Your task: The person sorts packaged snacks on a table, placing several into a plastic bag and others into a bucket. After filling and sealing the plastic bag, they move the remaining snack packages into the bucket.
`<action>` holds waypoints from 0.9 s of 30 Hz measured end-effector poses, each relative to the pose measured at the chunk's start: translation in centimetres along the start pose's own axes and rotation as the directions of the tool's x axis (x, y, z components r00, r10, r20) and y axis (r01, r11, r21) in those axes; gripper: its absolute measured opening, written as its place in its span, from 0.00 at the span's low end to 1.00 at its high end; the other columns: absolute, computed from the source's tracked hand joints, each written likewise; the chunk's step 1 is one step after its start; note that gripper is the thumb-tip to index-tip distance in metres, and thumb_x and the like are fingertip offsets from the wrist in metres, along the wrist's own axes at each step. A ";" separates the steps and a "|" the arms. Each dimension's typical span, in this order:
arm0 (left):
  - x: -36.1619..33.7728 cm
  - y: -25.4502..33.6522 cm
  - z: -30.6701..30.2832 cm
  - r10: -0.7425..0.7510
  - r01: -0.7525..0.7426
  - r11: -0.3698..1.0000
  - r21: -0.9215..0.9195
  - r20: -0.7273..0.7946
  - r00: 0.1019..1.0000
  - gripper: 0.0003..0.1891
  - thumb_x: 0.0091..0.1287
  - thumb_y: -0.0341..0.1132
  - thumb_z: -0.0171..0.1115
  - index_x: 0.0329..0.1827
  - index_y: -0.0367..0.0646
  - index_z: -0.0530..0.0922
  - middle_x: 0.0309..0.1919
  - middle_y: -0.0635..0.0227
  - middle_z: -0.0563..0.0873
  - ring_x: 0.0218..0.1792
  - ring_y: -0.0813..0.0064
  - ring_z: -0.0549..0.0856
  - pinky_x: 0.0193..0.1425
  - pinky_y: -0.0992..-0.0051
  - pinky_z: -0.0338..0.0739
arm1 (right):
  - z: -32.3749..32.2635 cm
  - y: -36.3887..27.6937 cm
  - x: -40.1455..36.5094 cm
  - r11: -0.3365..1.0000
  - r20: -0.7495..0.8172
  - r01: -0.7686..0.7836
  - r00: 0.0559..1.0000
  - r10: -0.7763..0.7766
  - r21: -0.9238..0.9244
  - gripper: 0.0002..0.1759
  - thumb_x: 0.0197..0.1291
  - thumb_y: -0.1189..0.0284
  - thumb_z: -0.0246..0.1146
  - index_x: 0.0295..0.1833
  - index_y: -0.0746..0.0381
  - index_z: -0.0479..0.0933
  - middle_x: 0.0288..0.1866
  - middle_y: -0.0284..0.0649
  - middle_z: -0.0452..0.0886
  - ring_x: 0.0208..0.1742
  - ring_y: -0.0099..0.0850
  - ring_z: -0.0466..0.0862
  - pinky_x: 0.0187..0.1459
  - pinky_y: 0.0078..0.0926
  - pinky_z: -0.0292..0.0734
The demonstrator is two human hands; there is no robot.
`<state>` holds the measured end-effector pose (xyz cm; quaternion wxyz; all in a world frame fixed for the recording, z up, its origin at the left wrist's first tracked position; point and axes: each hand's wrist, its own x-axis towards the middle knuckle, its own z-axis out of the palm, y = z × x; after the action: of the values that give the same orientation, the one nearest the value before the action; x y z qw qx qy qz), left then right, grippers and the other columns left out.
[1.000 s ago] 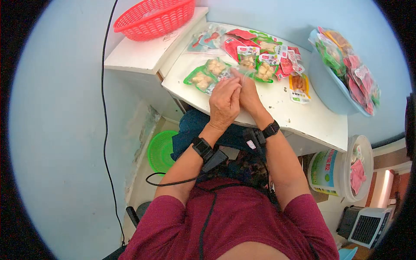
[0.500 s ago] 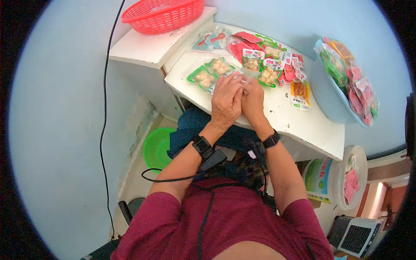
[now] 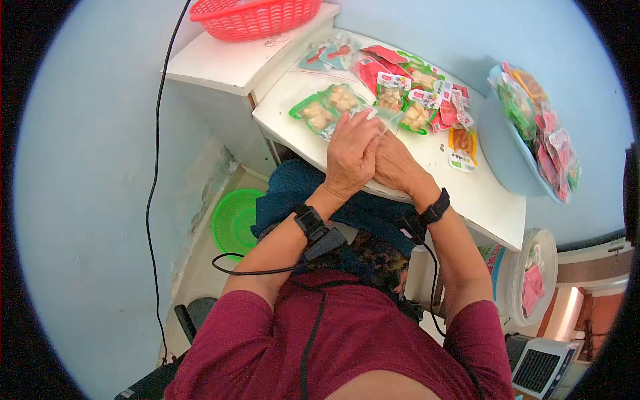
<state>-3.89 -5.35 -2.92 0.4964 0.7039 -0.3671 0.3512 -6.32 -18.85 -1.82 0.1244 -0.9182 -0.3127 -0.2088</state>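
Both hands are pressed together at the near edge of the table [image 3: 467, 193]. The left hand [image 3: 350, 157] and right hand [image 3: 398, 168] have their fingers curled shut on a clear bag [image 3: 385, 120], which shows just past the fingertips. What is in the bag cannot be told. Loose snack packets [image 3: 393, 87] lie on the table beyond the hands. A blue basin [image 3: 503, 157] to the right is heaped with more packets [image 3: 543, 130]. A white bucket [image 3: 517, 293] below holds pink packets [image 3: 531, 288]. A red basket [image 3: 253, 15] sits on the side shelf, and a green basket [image 3: 233, 223] is on the floor.
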 end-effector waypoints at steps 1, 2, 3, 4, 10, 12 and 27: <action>0.0 0.0 0.0 0.009 -0.009 1.000 0.011 -0.004 1.000 0.05 0.65 0.28 0.61 0.42 0.40 0.80 0.47 0.60 0.86 0.60 0.55 0.81 0.69 0.50 0.66 | 0.0 0.1 0.2 1.000 0.025 0.000 1.000 0.000 0.004 0.16 0.60 0.67 0.56 0.51 0.61 0.78 0.55 0.47 0.80 0.61 0.48 0.75 0.66 0.43 0.67; 0.1 0.0 0.0 0.006 -0.006 1.000 0.010 0.007 1.000 0.05 0.65 0.28 0.61 0.42 0.40 0.80 0.48 0.60 0.86 0.60 0.55 0.81 0.70 0.50 0.66 | -0.1 0.2 0.5 0.999 0.071 -0.016 0.997 0.012 0.048 0.17 0.60 0.65 0.56 0.52 0.61 0.77 0.56 0.47 0.80 0.61 0.48 0.75 0.65 0.44 0.67; 0.0 -0.1 -0.1 0.002 -0.003 1.000 0.009 0.018 1.000 0.04 0.65 0.28 0.61 0.42 0.40 0.80 0.48 0.60 0.86 0.60 0.55 0.81 0.70 0.50 0.65 | -0.3 0.2 0.8 0.995 0.116 -0.034 0.993 0.023 0.092 0.17 0.60 0.64 0.56 0.52 0.60 0.77 0.57 0.48 0.79 0.61 0.49 0.75 0.65 0.45 0.67; 0.0 -0.1 -0.1 -0.001 0.001 1.000 0.006 0.032 1.000 0.04 0.65 0.28 0.61 0.41 0.40 0.80 0.48 0.60 0.86 0.60 0.55 0.81 0.70 0.50 0.65 | -0.4 0.3 0.9 0.989 0.162 -0.056 0.986 0.033 0.135 0.17 0.61 0.63 0.56 0.52 0.60 0.76 0.57 0.48 0.79 0.61 0.49 0.75 0.64 0.45 0.68; -0.1 -0.2 0.0 -0.015 0.015 1.000 -0.011 0.010 1.000 0.04 0.66 0.28 0.60 0.40 0.40 0.80 0.46 0.60 0.86 0.60 0.55 0.81 0.70 0.49 0.65 | 0.2 1.8 1.4 0.988 0.305 -0.083 0.952 0.039 0.133 0.15 0.62 0.63 0.57 0.51 0.58 0.78 0.56 0.49 0.79 0.60 0.50 0.75 0.62 0.46 0.69; 0.0 -0.1 -0.1 -0.004 0.004 1.000 -0.006 0.009 1.000 0.04 0.66 0.28 0.60 0.41 0.39 0.79 0.46 0.59 0.86 0.60 0.55 0.81 0.70 0.50 0.65 | 0.6 2.1 1.6 0.992 0.169 0.060 0.982 -0.079 0.113 0.15 0.62 0.63 0.58 0.51 0.57 0.78 0.56 0.47 0.79 0.60 0.49 0.75 0.62 0.45 0.70; -0.3 -0.5 0.0 -0.017 0.017 0.997 -0.082 0.010 1.000 0.04 0.68 0.28 0.59 0.43 0.40 0.79 0.50 0.60 0.87 0.59 0.55 0.82 0.70 0.50 0.68 | 1.6 3.2 2.2 0.996 0.268 0.083 0.961 -0.072 -0.030 0.31 0.66 0.58 0.55 0.73 0.57 0.66 0.75 0.48 0.65 0.77 0.46 0.60 0.77 0.47 0.51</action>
<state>-3.58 -5.18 -3.37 0.5259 0.6878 -0.3776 0.3284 -2.29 -19.64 -2.50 0.0540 -0.9274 -0.3580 -0.0946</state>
